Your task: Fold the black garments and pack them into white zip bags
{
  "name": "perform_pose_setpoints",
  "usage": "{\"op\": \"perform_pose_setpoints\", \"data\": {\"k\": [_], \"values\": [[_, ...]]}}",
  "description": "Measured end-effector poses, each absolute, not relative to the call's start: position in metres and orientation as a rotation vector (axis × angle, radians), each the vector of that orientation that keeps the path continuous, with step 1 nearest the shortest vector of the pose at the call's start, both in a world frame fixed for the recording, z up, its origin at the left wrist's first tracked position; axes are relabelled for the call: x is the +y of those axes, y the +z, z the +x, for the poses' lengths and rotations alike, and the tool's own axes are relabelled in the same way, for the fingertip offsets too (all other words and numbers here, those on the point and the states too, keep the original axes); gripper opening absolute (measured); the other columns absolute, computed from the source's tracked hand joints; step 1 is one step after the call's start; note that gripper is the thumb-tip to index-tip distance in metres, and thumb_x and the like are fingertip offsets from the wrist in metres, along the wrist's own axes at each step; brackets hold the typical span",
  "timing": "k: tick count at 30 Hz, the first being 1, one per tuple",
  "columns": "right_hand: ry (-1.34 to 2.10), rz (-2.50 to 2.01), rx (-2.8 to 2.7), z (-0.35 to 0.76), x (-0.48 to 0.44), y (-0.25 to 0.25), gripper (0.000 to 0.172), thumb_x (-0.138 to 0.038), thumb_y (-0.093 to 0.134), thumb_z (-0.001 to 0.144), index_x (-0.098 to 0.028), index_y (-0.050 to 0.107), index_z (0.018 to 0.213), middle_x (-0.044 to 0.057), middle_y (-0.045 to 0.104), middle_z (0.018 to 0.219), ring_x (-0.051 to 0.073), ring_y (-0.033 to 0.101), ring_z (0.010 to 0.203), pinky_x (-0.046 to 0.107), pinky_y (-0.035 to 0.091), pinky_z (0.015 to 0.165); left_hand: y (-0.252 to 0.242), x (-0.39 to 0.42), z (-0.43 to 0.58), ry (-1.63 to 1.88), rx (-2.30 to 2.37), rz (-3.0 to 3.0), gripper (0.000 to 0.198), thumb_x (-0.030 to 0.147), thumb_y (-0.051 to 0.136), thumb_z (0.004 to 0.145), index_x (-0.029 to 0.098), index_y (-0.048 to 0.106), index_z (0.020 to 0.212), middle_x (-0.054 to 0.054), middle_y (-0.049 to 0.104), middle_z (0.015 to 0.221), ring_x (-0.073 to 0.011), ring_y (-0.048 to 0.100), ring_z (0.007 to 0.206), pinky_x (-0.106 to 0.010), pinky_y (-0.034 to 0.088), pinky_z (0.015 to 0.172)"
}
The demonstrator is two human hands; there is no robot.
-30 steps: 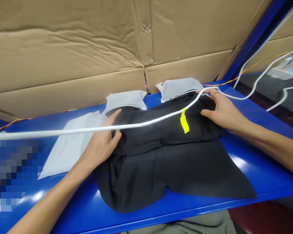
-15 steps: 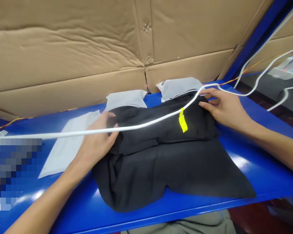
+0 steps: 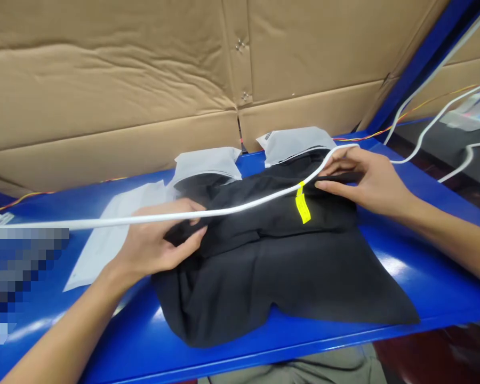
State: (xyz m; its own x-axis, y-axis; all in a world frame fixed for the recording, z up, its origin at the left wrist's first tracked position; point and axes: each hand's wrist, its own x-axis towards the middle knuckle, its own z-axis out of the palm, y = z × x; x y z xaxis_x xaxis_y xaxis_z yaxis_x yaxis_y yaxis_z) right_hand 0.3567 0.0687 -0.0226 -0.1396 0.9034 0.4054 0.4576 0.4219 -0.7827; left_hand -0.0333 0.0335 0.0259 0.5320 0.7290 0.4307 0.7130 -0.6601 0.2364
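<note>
A black garment (image 3: 288,277) lies partly folded on the blue table, its near part spread toward the front edge. A yellow tag (image 3: 303,208) hangs on its upper part. My left hand (image 3: 164,234) is closed on the left edge of the folded part, thumb toward me. At the far right, my right hand (image 3: 364,178) pinches a fold of the same cloth between thumb and fingers. A white cable (image 3: 240,207) crosses the view in front of the garment and both hands, hiding some fingers.
White plastic bags stand behind the garment, one left (image 3: 208,162) and one right (image 3: 298,144). Another white bag (image 3: 104,234) lies flat at left. Brown padded panels (image 3: 104,80) back the blue table (image 3: 396,266). A blurred block (image 3: 16,272) covers the left side.
My left hand has moved slightly right and toward me, closing on the cloth. My right hand now pinches a raised fold, drawn a little inward. The tag has shifted slightly.
</note>
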Motion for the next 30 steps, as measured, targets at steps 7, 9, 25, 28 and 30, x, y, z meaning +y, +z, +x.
{"op": "perform_pose_setpoints", "data": {"k": [7, 9, 25, 28, 30], "values": [[0.783, -1.025, -1.948, 0.369, 0.063, 0.0, 0.02, -0.05, 0.09, 0.077, -0.032, 0.082, 0.076, 0.0, 0.076, 0.073, 0.024, 0.072, 0.07, 0.041, 0.062, 0.075, 0.045, 0.031, -0.046, 0.607, 0.91, 2.284, 0.032, 0.036, 0.074, 0.084, 0.026, 0.056, 0.059, -0.004, 0.067, 0.069, -0.0201, 0.057, 0.061, -0.035, 0.048, 0.057], [0.904, -0.954, -1.951, 0.372, 0.061, 0.005, 0.017, -0.046, 0.092, 0.076, -0.031, 0.083, 0.074, 0.0, 0.075, 0.067, 0.021, 0.07, 0.062, 0.035, 0.059, 0.066, 0.05, 0.031, -0.053, 0.514, 0.899, 2.151, 0.047, 0.057, 0.077, 0.085, 0.027, 0.06, 0.054, -0.007, 0.067, 0.07, -0.0226, 0.06, 0.064, -0.038, 0.052, 0.059], [1.746, -0.855, -2.135, 0.354, 0.05, 0.008, 0.043, -0.056, 0.077, 0.093, -0.021, 0.084, 0.116, 0.01, 0.083, 0.107, 0.025, 0.079, 0.096, 0.031, 0.062, 0.085, 0.044, 0.039, -0.041, 0.446, 0.738, 2.213, 0.037, 0.058, 0.061, 0.104, 0.026, 0.08, 0.106, -0.004, 0.077, 0.107, -0.019, 0.074, 0.095, -0.029, 0.06, 0.088], [1.365, -1.044, -2.18, 0.35, 0.056, 0.0, 0.039, -0.055, 0.082, 0.087, -0.022, 0.085, 0.107, 0.006, 0.08, 0.094, 0.018, 0.071, 0.076, 0.027, 0.057, 0.068, 0.024, 0.037, -0.032, 0.312, 0.892, 2.585, 0.042, 0.052, 0.067, 0.101, 0.035, 0.07, 0.14, -0.008, 0.065, 0.147, -0.0335, 0.056, 0.141, -0.051, 0.047, 0.12], [1.323, -1.072, -2.26, 0.347, 0.055, 0.0, 0.038, -0.056, 0.083, 0.086, -0.022, 0.085, 0.102, 0.004, 0.076, 0.083, 0.014, 0.063, 0.064, 0.025, 0.049, 0.057, 0.016, 0.037, -0.03, 0.167, 0.958, 2.71, 0.049, 0.049, 0.065, 0.103, 0.04, 0.061, 0.151, -0.007, 0.052, 0.162, -0.0374, 0.042, 0.153, -0.061, 0.038, 0.126]]}}
